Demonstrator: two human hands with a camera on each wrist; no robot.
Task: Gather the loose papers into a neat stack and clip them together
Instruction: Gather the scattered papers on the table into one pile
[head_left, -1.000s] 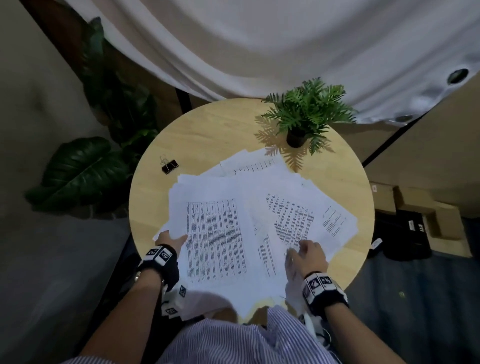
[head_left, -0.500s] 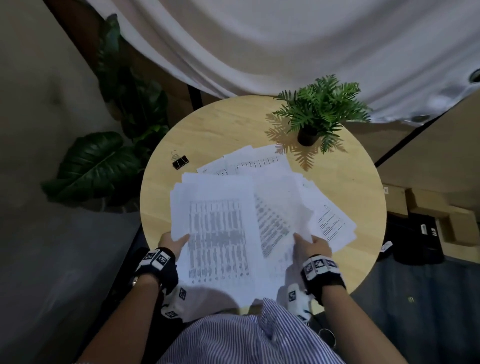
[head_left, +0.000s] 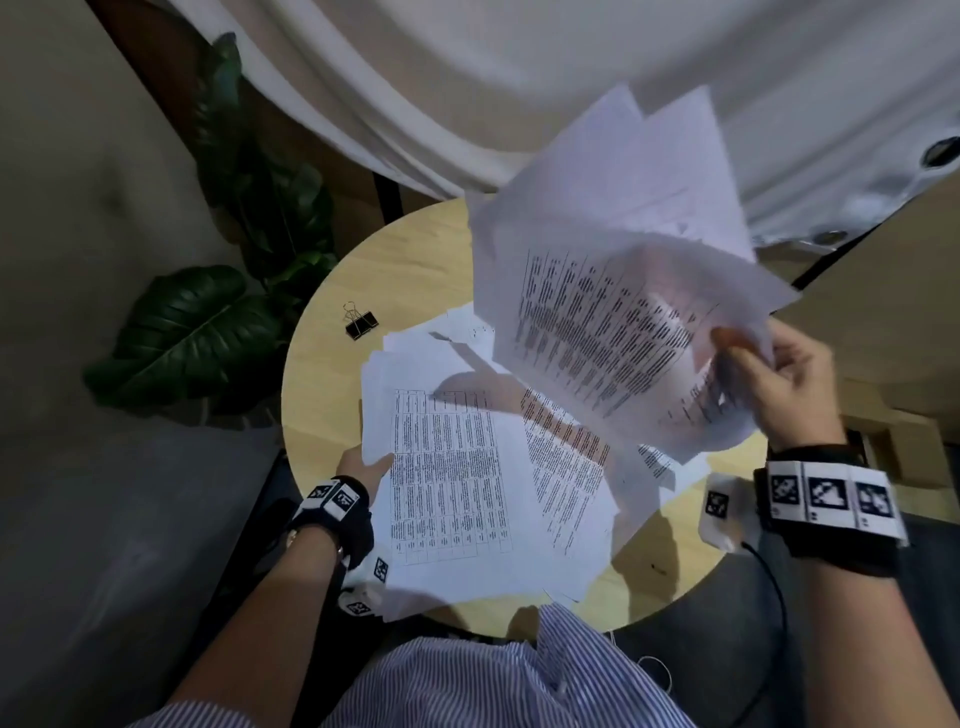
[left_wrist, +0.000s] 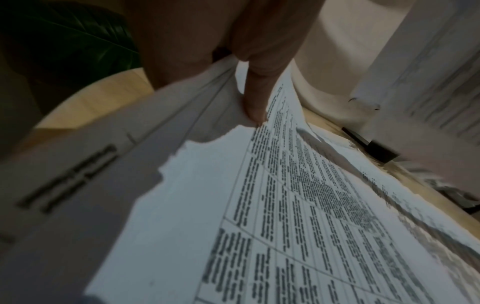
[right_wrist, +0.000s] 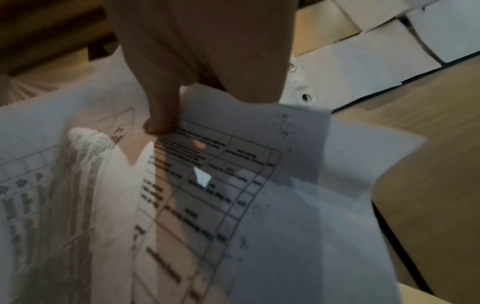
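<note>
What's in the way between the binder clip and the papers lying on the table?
Nothing visible. The binder clip sits alone on bare table, just beyond the far left corner of the papers the left hand holds. The sheets lifted by the right hand hang above the right side, away from the clip.

Papers (head_left: 447, 483): thin matt white sheets, black print; lifted sheets (head_left: 613, 291) translucent against light. Table (head_left: 332, 374): pale wood, smooth, matt. Binder clip (head_left: 361, 323) near left edge: black body, glossy wire handles. Curtain (head_left: 467, 78): matt off-white cloth.
</note>
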